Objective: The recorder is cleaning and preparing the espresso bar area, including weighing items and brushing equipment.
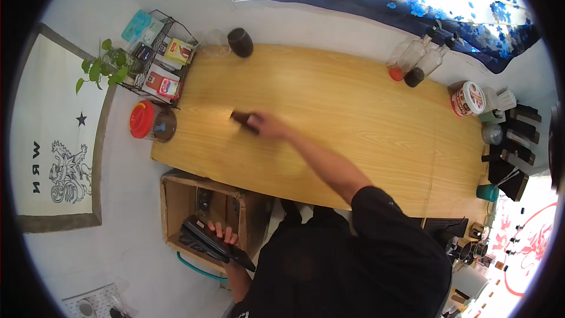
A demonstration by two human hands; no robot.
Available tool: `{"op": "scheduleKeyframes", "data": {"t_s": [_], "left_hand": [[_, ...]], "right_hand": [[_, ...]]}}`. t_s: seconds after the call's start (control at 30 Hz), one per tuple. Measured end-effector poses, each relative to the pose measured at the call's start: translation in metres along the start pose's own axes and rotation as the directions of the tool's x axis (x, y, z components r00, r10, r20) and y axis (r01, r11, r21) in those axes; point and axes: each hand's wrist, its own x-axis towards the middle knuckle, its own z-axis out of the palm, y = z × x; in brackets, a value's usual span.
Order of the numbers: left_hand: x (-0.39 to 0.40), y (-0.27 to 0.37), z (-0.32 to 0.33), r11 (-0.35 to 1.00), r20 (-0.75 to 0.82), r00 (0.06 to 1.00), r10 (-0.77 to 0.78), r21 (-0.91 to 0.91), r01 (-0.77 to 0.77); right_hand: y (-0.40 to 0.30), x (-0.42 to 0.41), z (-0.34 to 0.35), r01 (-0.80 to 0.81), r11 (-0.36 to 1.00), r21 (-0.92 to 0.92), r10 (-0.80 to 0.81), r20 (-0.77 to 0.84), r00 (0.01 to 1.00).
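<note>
My right hand (269,126) reaches out over the wooden tabletop (375,110), its fingers closed on a dark flat object (244,120). Motion blurs both the hand and the object, so I cannot tell exactly what it is or whether it touches the wood. Low on the left, my left hand (226,235) grips a stack of flat black items (212,240) tilted against its fingers. That stack is over the open cardboard box (176,181) beside the table. More dark items (204,201) are inside the box, partly hidden by the stack.
A black wire rack (185,73) with packets stands at the table's left end, near a red-lidded jar (142,119) and a dark cup (240,43). Pump bottles (426,64) and a white-lidded tub (468,98) line the right back edge. A green hose (196,271) curves below the box.
</note>
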Motion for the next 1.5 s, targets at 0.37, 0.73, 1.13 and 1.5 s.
{"op": "scheduleKeyframes", "data": {"t_s": [0.37,0.73,1.13,1.5], "left_hand": [[0.044,0.005,-0.011,0.988,0.197,0.971,-0.133,-0.052,0.146],[0.061,0.001,-0.038,0.967,0.2,0.964,-0.178,-0.146,0.209],[0.069,0.0,-0.024,0.983,0.239,0.958,-0.159,-0.055,0.177],[0.025,0.038,-0.036,0.992,0.101,0.995,0.012,-0.125,0.0]], "right_hand": [[-0.012,-0.152,-0.011,-0.311,0.755,0.578,0.304,0.113,0.946],[0.04,-0.298,-0.316,-0.177,0.979,0.101,0.173,-0.871,0.46],[-0.02,-0.224,0.04,-0.391,0.888,0.243,0.429,-0.132,0.894],[0.003,-0.158,-0.17,-0.057,0.969,0.239,0.234,-0.829,0.507]]}}
